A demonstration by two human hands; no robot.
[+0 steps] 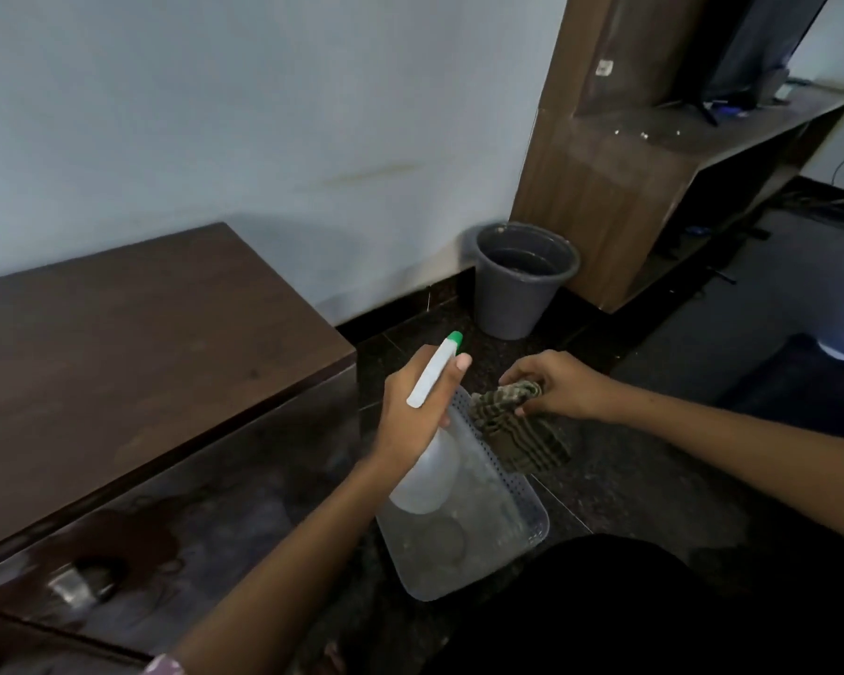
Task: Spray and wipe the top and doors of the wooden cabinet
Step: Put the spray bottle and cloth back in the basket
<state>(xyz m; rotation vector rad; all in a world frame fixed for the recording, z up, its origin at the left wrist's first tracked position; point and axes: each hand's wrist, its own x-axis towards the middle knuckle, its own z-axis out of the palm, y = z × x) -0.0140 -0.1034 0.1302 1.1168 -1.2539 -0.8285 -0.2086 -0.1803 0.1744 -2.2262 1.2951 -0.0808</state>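
Left hand (pixel 420 406) grips white spray bottle (pixel 427 475), green nozzle up, over clear perforated tray (pixel 517 523) on floor | right hand (pixel 556 384) clutches striped cloth (pixel 517 426), draped on tray's rim | dark cabinet (pixel 132 343) at left, top bare | grey bucket (pixel 517 285) by wall, contents unclear

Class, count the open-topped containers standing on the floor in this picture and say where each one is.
2. A grey bucket stands by the wall, between the dark cabinet and the lighter wooden unit. A clear perforated tub sits nearer, below both hands. Others may be hidden.
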